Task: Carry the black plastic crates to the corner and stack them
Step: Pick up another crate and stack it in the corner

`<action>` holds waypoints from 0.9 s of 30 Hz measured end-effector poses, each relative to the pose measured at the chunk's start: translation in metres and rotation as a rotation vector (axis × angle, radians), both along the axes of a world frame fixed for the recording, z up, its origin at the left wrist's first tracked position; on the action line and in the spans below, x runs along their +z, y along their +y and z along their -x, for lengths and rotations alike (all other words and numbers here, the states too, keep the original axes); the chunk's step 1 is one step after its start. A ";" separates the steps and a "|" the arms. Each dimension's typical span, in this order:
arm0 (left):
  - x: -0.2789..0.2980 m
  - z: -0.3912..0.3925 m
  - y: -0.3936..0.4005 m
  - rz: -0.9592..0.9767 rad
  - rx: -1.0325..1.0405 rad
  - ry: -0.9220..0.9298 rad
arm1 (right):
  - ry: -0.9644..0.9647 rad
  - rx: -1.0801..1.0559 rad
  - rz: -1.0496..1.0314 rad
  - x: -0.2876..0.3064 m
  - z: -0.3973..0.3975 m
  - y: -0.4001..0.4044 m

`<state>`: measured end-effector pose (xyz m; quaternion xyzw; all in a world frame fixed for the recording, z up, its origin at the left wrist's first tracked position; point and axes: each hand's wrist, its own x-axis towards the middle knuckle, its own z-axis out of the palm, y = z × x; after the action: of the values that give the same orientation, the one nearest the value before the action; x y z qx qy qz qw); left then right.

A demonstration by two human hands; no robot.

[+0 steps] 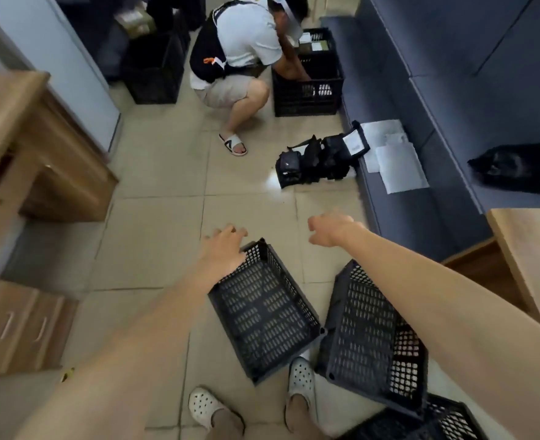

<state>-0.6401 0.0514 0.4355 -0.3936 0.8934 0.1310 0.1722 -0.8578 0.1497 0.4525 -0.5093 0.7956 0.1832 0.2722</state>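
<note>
Two black plastic crates lie tipped on the tiled floor in front of my feet: one crate (263, 312) in the middle and a second crate (370, 338) to its right, partly behind my right forearm. A third black crate (437, 420) shows at the bottom right edge. My left hand (227, 249) hovers over the top corner of the middle crate, fingers spread, holding nothing. My right hand (330, 228) hangs above bare floor beyond the crates, fingers loosely curled and empty.
A person (240, 52) squats ahead, reaching into a black crate (306, 87); another black crate (154, 71) stands at the far left. Black pouches (319, 160) lie by a blue sofa (421, 122) with papers and a black cat (516, 166). Wooden desks stand left (24, 147) and right (529, 249).
</note>
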 end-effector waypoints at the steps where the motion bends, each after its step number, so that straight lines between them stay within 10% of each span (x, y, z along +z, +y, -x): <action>1: -0.010 -0.011 0.003 0.002 0.028 -0.020 | -0.011 0.039 -0.025 -0.011 -0.005 -0.003; 11: -0.118 -0.088 0.011 -0.163 0.340 -0.075 | -0.036 0.288 -0.129 -0.121 -0.049 -0.038; 27: -0.331 -0.101 -0.027 -0.405 0.650 0.004 | -0.011 0.014 -0.196 -0.333 -0.027 -0.043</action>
<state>-0.5391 0.0246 0.1043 -0.6141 0.6785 0.3535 0.1942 -0.8305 0.1067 0.1199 -0.4868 0.7687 0.2590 0.3239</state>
